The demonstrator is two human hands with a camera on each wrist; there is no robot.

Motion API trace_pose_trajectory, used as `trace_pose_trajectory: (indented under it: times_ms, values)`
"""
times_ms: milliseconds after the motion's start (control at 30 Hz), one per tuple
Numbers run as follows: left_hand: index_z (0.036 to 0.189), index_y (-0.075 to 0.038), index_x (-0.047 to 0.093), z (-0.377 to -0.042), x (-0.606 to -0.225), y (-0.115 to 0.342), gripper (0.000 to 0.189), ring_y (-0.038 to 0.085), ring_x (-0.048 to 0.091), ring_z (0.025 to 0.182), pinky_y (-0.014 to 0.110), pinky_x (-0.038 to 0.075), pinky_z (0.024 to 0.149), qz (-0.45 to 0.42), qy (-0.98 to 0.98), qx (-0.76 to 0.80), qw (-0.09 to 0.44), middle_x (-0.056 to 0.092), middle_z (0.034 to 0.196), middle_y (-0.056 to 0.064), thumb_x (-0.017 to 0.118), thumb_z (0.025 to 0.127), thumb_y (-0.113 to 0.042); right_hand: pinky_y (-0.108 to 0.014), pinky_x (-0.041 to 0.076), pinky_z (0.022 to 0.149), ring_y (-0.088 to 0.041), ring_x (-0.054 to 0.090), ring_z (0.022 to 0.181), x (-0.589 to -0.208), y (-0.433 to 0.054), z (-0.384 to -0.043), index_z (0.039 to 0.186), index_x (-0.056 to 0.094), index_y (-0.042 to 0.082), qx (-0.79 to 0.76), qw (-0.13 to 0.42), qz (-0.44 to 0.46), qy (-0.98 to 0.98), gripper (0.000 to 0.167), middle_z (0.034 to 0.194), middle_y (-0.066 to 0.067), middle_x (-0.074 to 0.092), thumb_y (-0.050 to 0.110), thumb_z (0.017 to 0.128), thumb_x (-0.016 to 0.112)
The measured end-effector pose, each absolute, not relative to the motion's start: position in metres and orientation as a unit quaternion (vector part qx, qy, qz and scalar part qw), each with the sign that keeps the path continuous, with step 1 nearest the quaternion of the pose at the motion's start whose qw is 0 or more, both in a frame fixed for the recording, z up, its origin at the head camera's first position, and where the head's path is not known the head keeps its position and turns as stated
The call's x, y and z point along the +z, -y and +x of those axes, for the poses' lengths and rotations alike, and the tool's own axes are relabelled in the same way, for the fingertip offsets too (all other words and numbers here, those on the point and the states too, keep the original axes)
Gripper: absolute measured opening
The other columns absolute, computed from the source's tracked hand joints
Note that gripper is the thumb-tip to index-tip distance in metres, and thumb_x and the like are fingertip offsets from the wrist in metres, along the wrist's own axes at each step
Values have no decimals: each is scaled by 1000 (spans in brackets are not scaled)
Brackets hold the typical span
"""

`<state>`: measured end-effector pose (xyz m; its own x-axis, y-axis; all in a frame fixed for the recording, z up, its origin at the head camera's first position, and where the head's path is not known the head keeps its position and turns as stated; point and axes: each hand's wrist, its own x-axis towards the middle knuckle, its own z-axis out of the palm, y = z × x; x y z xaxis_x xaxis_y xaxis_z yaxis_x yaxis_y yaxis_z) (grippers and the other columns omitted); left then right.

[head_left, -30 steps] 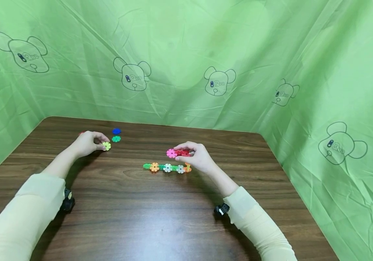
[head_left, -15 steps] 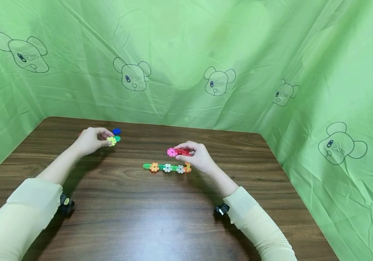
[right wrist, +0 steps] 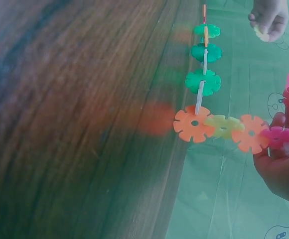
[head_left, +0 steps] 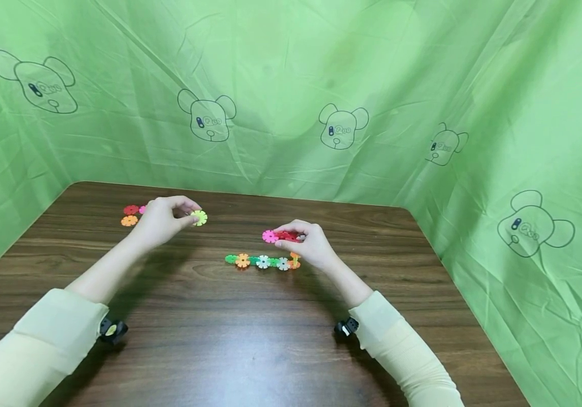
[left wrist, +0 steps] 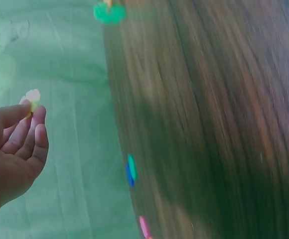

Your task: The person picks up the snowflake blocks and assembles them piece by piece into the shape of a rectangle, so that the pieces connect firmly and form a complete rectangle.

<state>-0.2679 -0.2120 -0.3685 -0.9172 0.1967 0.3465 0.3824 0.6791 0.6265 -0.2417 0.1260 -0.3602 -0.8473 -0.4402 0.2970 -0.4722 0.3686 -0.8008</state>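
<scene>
Between thumb and fingertips my left hand pinches a yellow flower-shaped interlocking disc, held up above the table. The left wrist view shows this yellow disc nearly edge-on. My right hand grips one end of a chain of linked discs, where a pink disc and red discs show. In the right wrist view the chain runs on from the hand through an orange disc and a yellow disc to a corner orange disc, then bends along green discs and white ones.
Loose discs lie at the table's back left: a red disc, an orange disc and a partly covered pink disc. A blue disc and a green disc are behind the left hand in the head view. Green cloth surrounds the table.
My left hand has moved right with the yellow disc, past the green and blue discs, which it now hides. The loose discs at the left have come into view. The right hand stays nearly still.
</scene>
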Motion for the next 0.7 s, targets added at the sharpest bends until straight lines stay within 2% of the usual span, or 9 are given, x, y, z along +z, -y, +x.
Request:
trace_pose_trajectory:
  times_ms: [367,700]
  values:
    - [92,-12,69,-246,-361,172,12,13,64,67,19,47,57,-163,879,-414,174,70,78,2,74,82,-13,-22,48,62,-10,55,78,-360,-126,-240,101,73,5,494,11,271,826,21,94,-9,68,12,81,75]
    - [92,-12,68,-237,-373,147,12,13,64,74,19,52,64,-165,856,-464,159,69,81,0,74,83,-15,-23,49,64,-13,58,83,-360,-124,-240,100,73,4,501,11,271,822,20,96,-8,69,10,81,75]
